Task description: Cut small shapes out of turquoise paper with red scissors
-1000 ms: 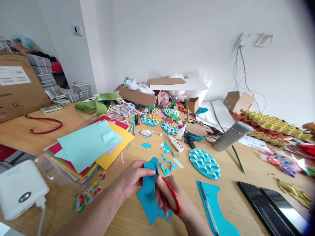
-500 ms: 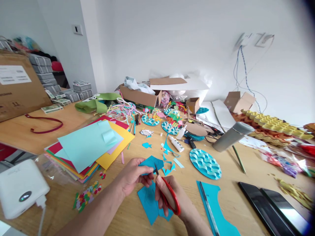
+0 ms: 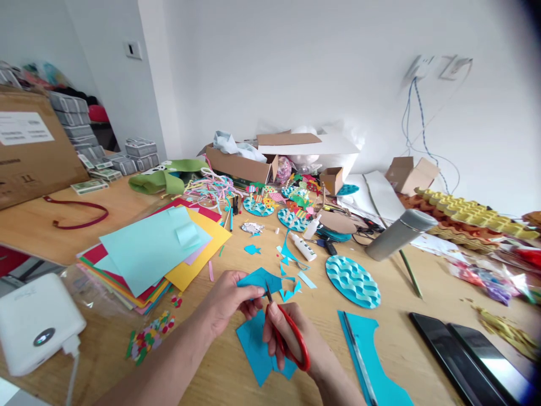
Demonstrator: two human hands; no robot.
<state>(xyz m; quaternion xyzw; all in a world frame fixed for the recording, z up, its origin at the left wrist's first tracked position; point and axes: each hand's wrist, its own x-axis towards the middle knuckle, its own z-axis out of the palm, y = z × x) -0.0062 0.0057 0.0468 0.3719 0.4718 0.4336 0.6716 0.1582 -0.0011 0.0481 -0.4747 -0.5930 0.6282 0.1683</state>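
Between thumb and fingers, my left hand (image 3: 228, 301) pinches a small piece of blue paper (image 3: 256, 278). Red-handled scissors (image 3: 299, 338) are in my right hand (image 3: 291, 332), their dark blades at the paper's near right edge. Below both hands, more blue paper (image 3: 256, 352) lies on the table, partly covered by the right hand. Small blue offcuts (image 3: 291, 290) are scattered just beyond the scissors. A blue fish-shaped cutout (image 3: 252, 250) lies farther back.
Left stands a stack of coloured paper (image 3: 143, 248) beside a white power bank (image 3: 40, 327). On the right are a wavy-patterned blue oval (image 3: 353, 282), a blue sheet with a pen (image 3: 359, 355), a grey flask (image 3: 399, 234) and dark phones (image 3: 448, 355). A glue bottle (image 3: 304, 248) lies behind.
The held blue paper has shifted very slightly, and the scissor handles look a little wider apart. Both hands stay almost in place; nothing else has visibly moved.
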